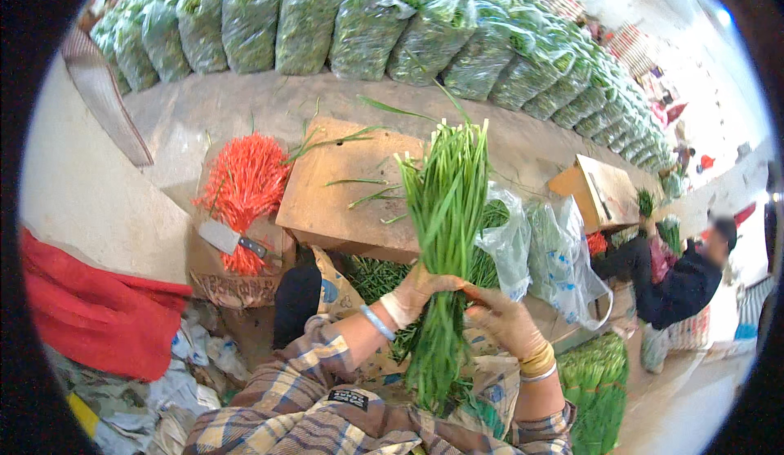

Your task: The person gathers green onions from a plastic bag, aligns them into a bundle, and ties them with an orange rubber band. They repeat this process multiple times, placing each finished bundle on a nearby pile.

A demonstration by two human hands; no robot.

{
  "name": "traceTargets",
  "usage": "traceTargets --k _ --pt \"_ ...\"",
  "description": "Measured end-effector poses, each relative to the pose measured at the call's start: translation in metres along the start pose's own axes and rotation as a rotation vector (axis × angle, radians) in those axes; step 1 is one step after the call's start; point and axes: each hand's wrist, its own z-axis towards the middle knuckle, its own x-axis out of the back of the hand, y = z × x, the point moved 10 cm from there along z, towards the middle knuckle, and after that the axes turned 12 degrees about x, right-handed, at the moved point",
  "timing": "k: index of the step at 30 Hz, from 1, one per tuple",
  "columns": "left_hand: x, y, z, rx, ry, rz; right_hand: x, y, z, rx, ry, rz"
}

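A thick bunch of green Chinese chives [450, 204] stands nearly upright before me, pale cut ends at the top and leaves hanging below. My left hand [419, 296] wraps around its middle from the left. On the right side, my right hand [508, 323] grips the same bunch, its fingers meeting the left thumb at the front. Thin gloves seem to cover both hands, with a pale blue bangle on the left wrist. Below the hands, more loose chives [376, 280] lie on a patterned cloth [331, 289] over my lap.
A wooden bench [343, 179] holds stray leaves. Left of it are red plastic ties [248, 170] and a cleaver [219, 237]. Clear plastic bags [560, 265] and chive bundles [591, 381] sit to the right. Filled sacks [309, 26] line the back; a person [680, 283] sits far right.
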Motion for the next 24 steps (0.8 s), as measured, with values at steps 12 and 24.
traceTargets --k 12,24 --pt "-0.032 0.044 -0.152 0.103 -0.084 1.130 0.053 -0.036 0.055 0.469 0.502 1.223" --pt "0.011 0.042 -0.292 0.527 0.206 0.701 0.096 -0.010 -0.033 0.148 0.780 0.580"
